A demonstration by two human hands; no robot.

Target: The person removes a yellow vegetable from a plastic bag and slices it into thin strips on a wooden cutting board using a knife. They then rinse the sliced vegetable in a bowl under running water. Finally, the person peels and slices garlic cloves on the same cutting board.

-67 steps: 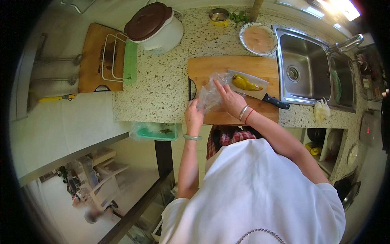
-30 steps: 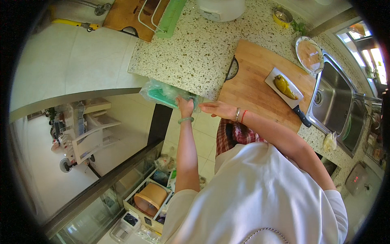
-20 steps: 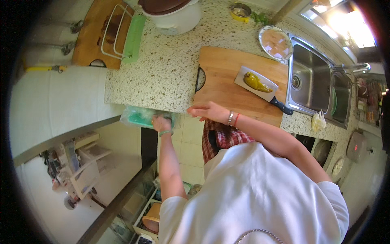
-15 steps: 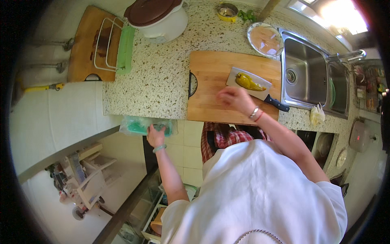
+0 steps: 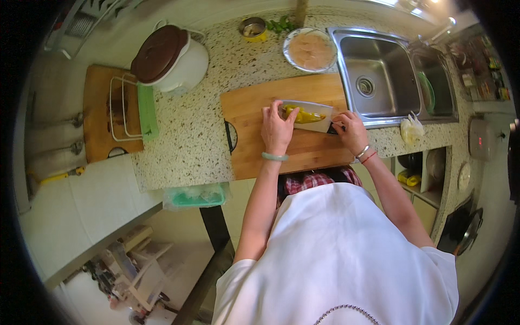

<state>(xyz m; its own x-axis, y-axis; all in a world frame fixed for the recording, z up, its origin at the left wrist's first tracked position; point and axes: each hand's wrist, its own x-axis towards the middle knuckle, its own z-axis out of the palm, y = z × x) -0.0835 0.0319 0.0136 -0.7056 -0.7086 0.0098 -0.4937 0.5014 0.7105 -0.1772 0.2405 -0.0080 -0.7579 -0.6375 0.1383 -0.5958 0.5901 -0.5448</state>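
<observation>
A broad kitchen knife (image 5: pixel 320 125) lies over the wooden cutting board (image 5: pixel 303 151), its blade pointing left. On its flat blade rests a glossy yellow-green pepper (image 5: pixel 310 117). My left hand (image 5: pixel 277 130) is at the blade's left end, thumb and fingers closed about the pepper's left end; part of it is hidden there. At the other end my right hand (image 5: pixel 352 132) closes on the black handle, most of which the fingers cover.
A plate of pale sliced food (image 5: pixel 309 50) stands behind the board, beside the steel sink (image 5: pixel 379 115). A white pot with brown lid (image 5: pixel 187 67) is at the back left. A green bin with a plastic liner (image 5: pixel 197 199) hangs at the counter's front edge.
My left hand has come from the green bin up to the pepper on the blade. My right hand has moved from above the board onto the knife handle. The view has shifted.
</observation>
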